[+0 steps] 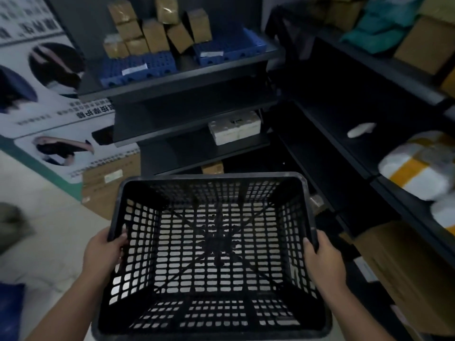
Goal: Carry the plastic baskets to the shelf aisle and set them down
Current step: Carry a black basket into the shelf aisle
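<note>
- Left hand (104, 252) clasps the left rim of the black plastic basket (216, 313).
- Empty latticed basket, carried facing the dark shelves (187, 87), looks light and stiff; rims offer grip.
- Right hand (325, 260) clasps the right rim.

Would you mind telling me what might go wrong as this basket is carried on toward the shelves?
The black basket is held only at its side rims by the left hand and right hand, so it might tip. Its far edge is near the dark shelf unit and may bump it. Cardboard boxes on the floor may cause a stumble.
</note>
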{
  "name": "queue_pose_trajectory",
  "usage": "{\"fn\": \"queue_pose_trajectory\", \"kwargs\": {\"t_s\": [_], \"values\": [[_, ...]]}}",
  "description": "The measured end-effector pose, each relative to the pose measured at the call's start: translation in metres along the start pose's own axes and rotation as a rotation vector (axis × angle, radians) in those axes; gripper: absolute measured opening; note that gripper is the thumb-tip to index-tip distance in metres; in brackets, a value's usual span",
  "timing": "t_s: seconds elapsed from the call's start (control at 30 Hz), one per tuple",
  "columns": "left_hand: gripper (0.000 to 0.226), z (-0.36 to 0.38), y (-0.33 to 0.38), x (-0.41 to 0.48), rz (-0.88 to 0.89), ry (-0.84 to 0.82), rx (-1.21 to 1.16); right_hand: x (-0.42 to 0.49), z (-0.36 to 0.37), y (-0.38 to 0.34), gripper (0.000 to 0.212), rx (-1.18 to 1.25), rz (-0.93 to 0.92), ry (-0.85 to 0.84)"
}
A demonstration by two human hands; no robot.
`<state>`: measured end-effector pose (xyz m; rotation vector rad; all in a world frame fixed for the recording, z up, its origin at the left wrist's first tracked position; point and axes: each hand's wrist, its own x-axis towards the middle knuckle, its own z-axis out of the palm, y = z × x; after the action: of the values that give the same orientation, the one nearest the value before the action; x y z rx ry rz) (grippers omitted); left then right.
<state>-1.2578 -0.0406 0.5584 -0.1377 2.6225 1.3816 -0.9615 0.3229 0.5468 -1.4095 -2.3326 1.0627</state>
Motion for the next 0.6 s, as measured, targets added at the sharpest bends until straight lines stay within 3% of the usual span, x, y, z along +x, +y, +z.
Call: {"fn": "queue_pose_trajectory", "kwargs": {"t_s": [0.33, 0.6], "values": [[0.009, -0.013, -0.042, 0.112, -0.120, 0.014, -0.015, 0.071, 0.088, -0.092, 0.025, -0.082, 0.003, -0.088], [0.010, 0.042, -0.122, 0.229, -0.251, -0.032, -0.006, 0.150, 0.207, -0.109, 0.030, -0.256, 0.054, -0.100]]}}
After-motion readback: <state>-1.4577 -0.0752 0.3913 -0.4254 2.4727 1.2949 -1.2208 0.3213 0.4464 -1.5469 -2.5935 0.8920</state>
